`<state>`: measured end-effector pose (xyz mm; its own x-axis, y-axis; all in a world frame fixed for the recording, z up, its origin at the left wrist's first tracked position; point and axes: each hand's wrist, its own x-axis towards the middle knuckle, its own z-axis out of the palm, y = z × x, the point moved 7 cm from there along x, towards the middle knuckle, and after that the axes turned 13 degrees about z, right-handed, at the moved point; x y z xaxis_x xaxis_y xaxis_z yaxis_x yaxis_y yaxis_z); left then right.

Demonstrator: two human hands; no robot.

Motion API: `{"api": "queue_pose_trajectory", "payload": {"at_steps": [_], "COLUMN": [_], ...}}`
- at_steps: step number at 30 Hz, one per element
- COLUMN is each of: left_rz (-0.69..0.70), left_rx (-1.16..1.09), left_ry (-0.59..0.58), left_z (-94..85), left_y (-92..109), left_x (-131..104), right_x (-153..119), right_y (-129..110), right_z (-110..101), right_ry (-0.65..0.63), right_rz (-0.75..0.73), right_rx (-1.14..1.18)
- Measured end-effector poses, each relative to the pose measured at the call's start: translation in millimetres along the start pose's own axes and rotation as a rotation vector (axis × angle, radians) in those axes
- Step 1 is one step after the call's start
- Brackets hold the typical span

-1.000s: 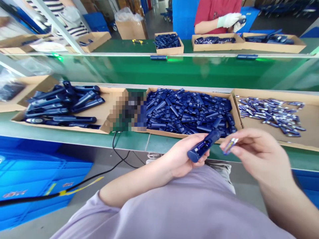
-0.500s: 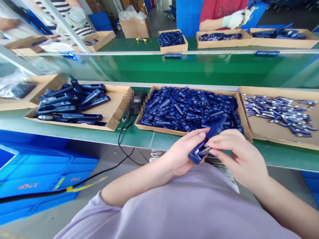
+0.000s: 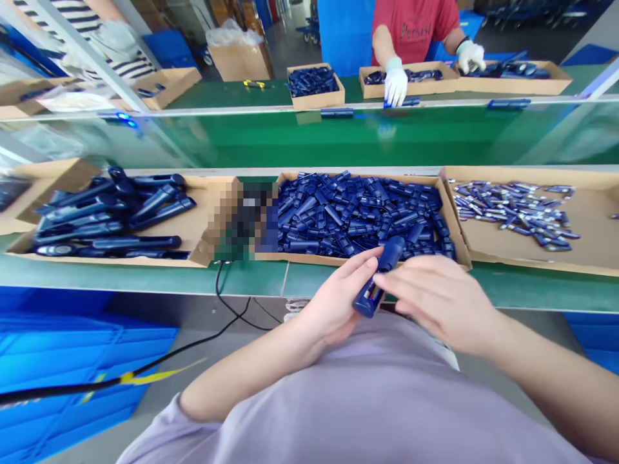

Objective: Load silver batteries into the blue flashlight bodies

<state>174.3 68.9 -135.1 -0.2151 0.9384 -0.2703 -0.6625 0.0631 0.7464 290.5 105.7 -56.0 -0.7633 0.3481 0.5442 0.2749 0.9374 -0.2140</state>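
My left hand [image 3: 341, 296] is wrapped round a dark blue handheld device [image 3: 391, 253], held tilted above my lap with its battery compartment facing up. Batteries [image 3: 372, 291] show inside the open compartment. My right hand [image 3: 438, 299] has its fingers stretched out, and the fingertips lie against the device beside the compartment; nothing shows gripped in them. Just beyond my hands stands a cardboard tray [image 3: 457, 227] heaped with small dark blue plastic parts [image 3: 358, 209]. In the tray to its right lie many loose batteries [image 3: 520, 209].
On the left, a cardboard tray [image 3: 200, 252] holds several larger dark blue devices [image 3: 109, 206]. A black cable [image 3: 193, 348] hangs beside the bench. Behind the green strip [image 3: 271, 142], a co-worker in a red shirt [image 3: 413, 32] has gloved hands at other trays. Blue crates [image 3: 72, 361] stand lower left.
My right fingers have come out of their pinch on a battery, which now lies in the compartment, and have straightened. Across the bench, the co-worker's gloved hand has come down to a blue device.
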Motion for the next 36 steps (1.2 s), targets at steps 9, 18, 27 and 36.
{"api": "queue_pose_trajectory", "payload": {"at_steps": [9, 18, 27, 36], "left_rz": [-0.025, -0.050, -0.050, -0.072], "left_rx": [0.021, -0.024, -0.016, -0.020], "left_ry": [-0.106, -0.171, -0.229, -0.183], "left_z": [-1.4, 1.2, 3.3, 7.0], "left_y": [8.0, 2.4, -0.3, -2.2], "left_x": [0.7, 3.3, 7.5, 3.1], "right_x": [10.7, 10.3, -9.4, -4.6], "right_y": [160.3, 111.5, 55.0, 52.9], "right_z": [61.5, 4.7, 20.8, 40.5], "right_ry": [-0.498, -0.033, 0.100, -0.134], "right_rz": [0.116, 0.605, 0.671, 0.863], "right_rx": [-0.194, 0.379, 0.682, 0.918]}}
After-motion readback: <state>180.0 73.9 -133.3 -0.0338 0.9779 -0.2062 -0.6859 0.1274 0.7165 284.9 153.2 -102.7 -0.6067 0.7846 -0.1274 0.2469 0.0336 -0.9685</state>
